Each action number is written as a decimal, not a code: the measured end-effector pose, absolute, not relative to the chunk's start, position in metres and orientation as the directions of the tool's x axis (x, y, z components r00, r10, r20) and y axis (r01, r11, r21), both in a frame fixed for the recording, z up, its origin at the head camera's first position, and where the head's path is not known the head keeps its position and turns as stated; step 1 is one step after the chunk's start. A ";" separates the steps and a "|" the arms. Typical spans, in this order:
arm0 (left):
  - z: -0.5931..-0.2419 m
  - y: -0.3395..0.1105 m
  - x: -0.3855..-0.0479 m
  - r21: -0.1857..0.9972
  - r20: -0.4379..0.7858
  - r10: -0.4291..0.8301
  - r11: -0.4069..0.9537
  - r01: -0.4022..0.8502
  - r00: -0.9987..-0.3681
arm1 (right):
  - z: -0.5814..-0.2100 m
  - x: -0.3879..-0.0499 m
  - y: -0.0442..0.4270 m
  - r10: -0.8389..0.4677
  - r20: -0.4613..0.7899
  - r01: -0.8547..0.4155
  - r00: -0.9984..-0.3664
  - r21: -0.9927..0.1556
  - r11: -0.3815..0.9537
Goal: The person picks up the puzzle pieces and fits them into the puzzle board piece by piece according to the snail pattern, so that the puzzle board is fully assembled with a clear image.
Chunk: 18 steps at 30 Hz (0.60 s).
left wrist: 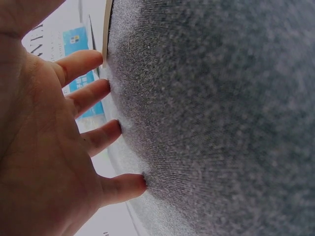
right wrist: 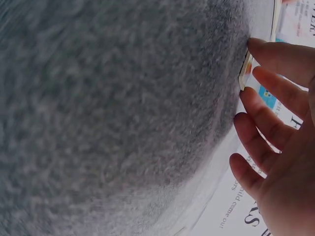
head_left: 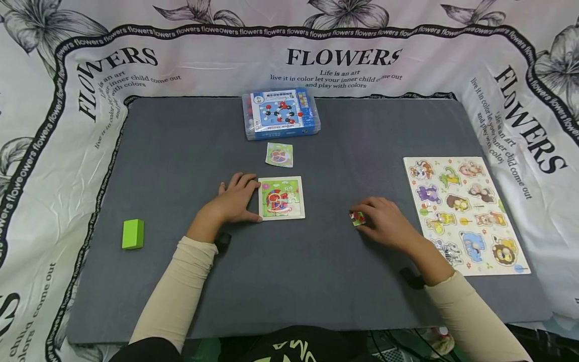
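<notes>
A small square jigsaw puzzle (head_left: 281,198) with a green and red picture lies in a pale tray near the table's middle. Its lower right corner shows a pale bare patch. Along the tray's left edge my left hand (head_left: 234,200) rests with fingers spread, thumb and index touching the frame. In the left wrist view those fingers (left wrist: 101,136) press their tips on the grey cloth. Off to the right, my right hand (head_left: 384,222) pinches a small red and green puzzle piece (head_left: 358,218) between thumb and fingers, close to the table. The right wrist view shows the piece edge-on.
Behind the puzzle lies a small picture card (head_left: 279,155), then a blue-labelled plastic box (head_left: 281,114). An animal puzzle board (head_left: 468,216) lies at the right, partly under my right forearm. A green block (head_left: 133,234) stands at the left.
</notes>
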<state>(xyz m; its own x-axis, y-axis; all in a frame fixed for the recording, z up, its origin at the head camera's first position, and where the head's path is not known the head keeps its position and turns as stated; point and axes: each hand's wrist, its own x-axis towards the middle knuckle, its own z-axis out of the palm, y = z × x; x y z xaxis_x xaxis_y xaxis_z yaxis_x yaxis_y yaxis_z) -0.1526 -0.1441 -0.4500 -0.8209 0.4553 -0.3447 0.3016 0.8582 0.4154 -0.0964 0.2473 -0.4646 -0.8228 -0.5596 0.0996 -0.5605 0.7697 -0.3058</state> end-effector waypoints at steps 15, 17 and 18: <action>-0.447 -0.145 -0.152 0.411 -0.329 0.456 0.858 0.309 -0.827 | -0.459 -0.109 0.227 -0.616 0.163 -0.635 -0.771 -0.278 0.721; -0.448 -0.144 -0.152 0.408 -0.333 0.454 0.860 0.307 -0.826 | -0.455 -0.113 0.214 -0.629 0.165 -0.648 -0.760 -0.273 0.711; -0.447 -0.144 -0.151 0.408 -0.336 0.451 0.861 0.304 -0.827 | -0.454 -0.115 0.207 -0.636 0.164 -0.654 -0.754 -0.266 0.708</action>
